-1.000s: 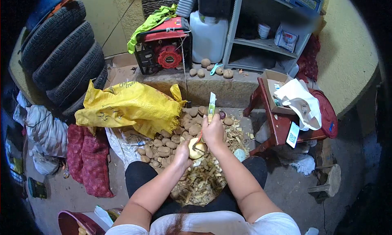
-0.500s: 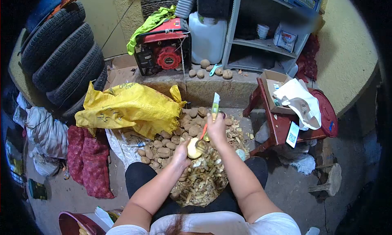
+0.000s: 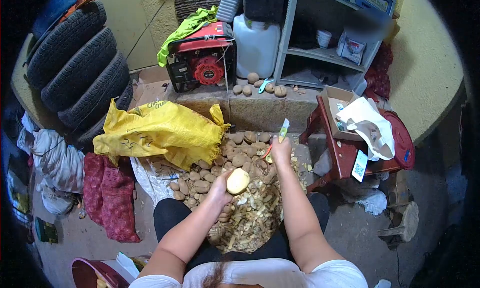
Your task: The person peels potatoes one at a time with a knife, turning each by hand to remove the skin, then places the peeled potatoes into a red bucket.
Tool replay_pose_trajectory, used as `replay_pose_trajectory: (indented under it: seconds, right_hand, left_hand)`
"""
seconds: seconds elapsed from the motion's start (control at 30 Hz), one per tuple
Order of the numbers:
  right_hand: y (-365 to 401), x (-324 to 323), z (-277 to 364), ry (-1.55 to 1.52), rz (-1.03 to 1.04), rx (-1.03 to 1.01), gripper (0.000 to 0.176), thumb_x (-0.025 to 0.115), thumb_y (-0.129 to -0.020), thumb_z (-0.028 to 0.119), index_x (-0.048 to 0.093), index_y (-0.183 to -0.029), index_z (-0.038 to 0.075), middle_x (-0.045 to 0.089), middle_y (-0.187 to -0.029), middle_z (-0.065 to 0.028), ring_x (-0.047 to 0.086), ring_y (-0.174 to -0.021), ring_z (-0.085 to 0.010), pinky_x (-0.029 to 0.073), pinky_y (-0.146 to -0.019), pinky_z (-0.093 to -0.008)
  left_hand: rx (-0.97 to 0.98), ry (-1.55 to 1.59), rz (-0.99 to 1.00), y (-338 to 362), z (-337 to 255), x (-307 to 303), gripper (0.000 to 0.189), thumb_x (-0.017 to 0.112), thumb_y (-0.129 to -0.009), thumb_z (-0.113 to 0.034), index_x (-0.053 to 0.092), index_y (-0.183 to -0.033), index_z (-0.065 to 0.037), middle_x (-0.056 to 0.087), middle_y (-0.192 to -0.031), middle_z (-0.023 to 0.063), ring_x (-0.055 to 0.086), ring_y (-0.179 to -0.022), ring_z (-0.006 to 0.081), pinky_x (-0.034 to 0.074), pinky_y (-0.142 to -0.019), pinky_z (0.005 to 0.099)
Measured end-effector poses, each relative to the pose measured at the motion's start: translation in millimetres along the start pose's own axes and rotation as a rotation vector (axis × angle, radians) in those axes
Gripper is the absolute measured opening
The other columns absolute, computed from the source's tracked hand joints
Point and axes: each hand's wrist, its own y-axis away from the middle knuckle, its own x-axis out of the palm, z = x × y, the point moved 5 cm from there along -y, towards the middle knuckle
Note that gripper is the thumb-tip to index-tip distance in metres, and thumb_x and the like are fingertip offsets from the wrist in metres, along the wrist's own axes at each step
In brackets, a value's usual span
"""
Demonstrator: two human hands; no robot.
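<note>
A pale peeled potato (image 3: 238,181) is held in my left hand (image 3: 220,189), above a heap of peelings (image 3: 247,223) between my knees. My right hand (image 3: 281,152) is closed around a peeler (image 3: 283,130) with a light green and white end sticking up and an orange part below. The peeler is apart from the potato, up and to its right. Unpeeled brown potatoes (image 3: 201,184) lie on the ground beyond and left of the peelings.
A yellow sack (image 3: 160,133) lies at the left of the potatoes, with red mesh sacks (image 3: 111,198) nearer. On the right stands a dark red table (image 3: 327,148) with a box. A red generator (image 3: 202,63) and grey shelf (image 3: 320,53) are behind. A wooden stool (image 3: 409,222) stands far right.
My right hand has moved the peeler away from the potato, up and to the right. My left hand still holds the potato, whose pale side now shows more fully.
</note>
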Motion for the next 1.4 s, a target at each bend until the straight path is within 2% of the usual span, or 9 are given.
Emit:
replay_pose_trajectory:
  seconds: [0.2, 0.47, 0.67, 0.73, 1.0, 1.03, 1.13, 1.27, 1.4]
  right_hand:
    - [46.5, 1.1, 56.9, -0.052, 0.167, -0.177, 0.03, 0.051, -0.08, 0.027, 0.048, -0.082, -0.003, 0.057, -0.07, -0.021, 0.057, -0.068, -0.0356, 0.043, -0.062, -0.0412]
    - [58.2, 4.1, 57.7, 0.024, 0.116, -0.258, 0.03, 0.05, -0.08, 0.029, 0.046, -0.081, -0.001, 0.055, -0.067, -0.0232, 0.055, -0.065, -0.04, 0.042, -0.058, -0.0457]
    - [30.6, -9.7, 38.1, 0.054, -0.038, -0.217, 0.03, 0.049, -0.081, 0.029, 0.046, -0.08, -0.001, 0.055, -0.066, -0.0223, 0.055, -0.065, -0.0391, 0.042, -0.058, -0.0453]
    - [18.5, -17.0, 28.1, -0.056, -0.129, -0.16, 0.029, 0.051, -0.08, 0.026, 0.047, -0.076, -0.002, 0.056, -0.067, -0.0214, 0.056, -0.064, -0.0349, 0.042, -0.058, -0.0406]
    - [-9.0, 28.5, -35.9, -0.35, 0.128, 0.121, 0.032, 0.053, -0.079, 0.029, 0.051, -0.081, -0.003, 0.056, -0.071, -0.0184, 0.055, -0.068, -0.0323, 0.042, -0.063, -0.0385]
    - [13.0, 10.4, -1.2, -0.177, 0.156, 0.118, 0.033, 0.052, -0.08, 0.029, 0.051, -0.082, -0.004, 0.057, -0.074, -0.0198, 0.056, -0.071, -0.0328, 0.042, -0.064, -0.0377]
    - [34.9, 13.6, 24.5, -0.049, 0.138, -0.112, 0.034, 0.051, -0.08, 0.029, 0.05, -0.084, -0.005, 0.057, -0.076, -0.023, 0.056, -0.073, -0.0347, 0.042, -0.065, -0.0397]
    - [43.3, 5.1, 38.1, -0.104, 0.148, -0.053, 0.033, 0.052, -0.079, 0.028, 0.049, -0.082, -0.005, 0.056, -0.075, -0.0242, 0.056, -0.071, -0.0368, 0.042, -0.064, -0.0412]
    - [55.5, 9.4, 46.6, -0.108, 0.112, -0.205, 0.03, 0.052, -0.08, 0.026, 0.047, -0.082, -0.004, 0.056, -0.07, -0.0226, 0.055, -0.067, -0.0382, 0.042, -0.061, -0.0429]
  left_hand:
    - [-0.052, 0.016, 0.058, -8.1, 7.7, 1.8, 0.028, 0.041, -0.086, -0.026, 0.05, -0.102, -0.004, 0.058, -0.091, 0.011, 0.058, -0.08, 0.0233, 0.048, -0.07, 0.0384]
    - [-0.013, -0.085, 0.099, -6.3, 16.0, 6.6, 0.028, 0.041, -0.087, -0.024, 0.051, -0.095, 0.0, 0.059, -0.083, 0.0121, 0.059, -0.069, 0.0218, 0.051, -0.062, 0.0356]
    - [-0.041, -0.189, 0.086, 5.9, 16.7, 10.6, 0.027, 0.044, -0.085, -0.024, 0.051, -0.095, 0.0, 0.059, -0.082, 0.0124, 0.06, -0.069, 0.0219, 0.051, -0.061, 0.0349]
    - [-0.037, -0.162, 0.058, -2.2, 14.5, 2.2, 0.028, 0.044, -0.085, -0.025, 0.051, -0.097, 0.0, 0.059, -0.084, 0.0118, 0.06, -0.071, 0.0224, 0.051, -0.062, 0.0364]
    - [-0.098, 0.111, -0.005, -8.5, -0.5, -5.1, 0.029, 0.045, -0.085, -0.033, 0.051, -0.098, -0.007, 0.058, -0.092, 0.0105, 0.056, -0.082, 0.025, 0.046, -0.074, 0.0421]
    - [-0.072, 0.107, -0.019, -13.5, 1.6, -9.2, 0.03, 0.044, -0.085, -0.034, 0.052, -0.098, -0.008, 0.058, -0.093, 0.0099, 0.056, -0.082, 0.0249, 0.046, -0.074, 0.0428]
    - [-0.061, 0.126, -0.07, -22.6, 5.3, -16.4, 0.031, 0.045, -0.085, -0.037, 0.052, -0.098, -0.01, 0.057, -0.093, 0.0083, 0.055, -0.082, 0.0245, 0.044, -0.075, 0.0442]
    - [-0.106, 0.073, -0.07, -7.6, 2.2, -2.7, 0.032, 0.048, -0.083, -0.041, 0.053, -0.098, -0.013, 0.057, -0.092, 0.0062, 0.053, -0.082, 0.0223, 0.041, -0.079, 0.0437]
    - [-0.126, -0.027, -0.128, -3.8, 5.5, 1.1, 0.033, 0.048, -0.082, -0.043, 0.054, -0.096, -0.014, 0.057, -0.089, 0.0056, 0.052, -0.08, 0.0207, 0.04, -0.078, 0.043]
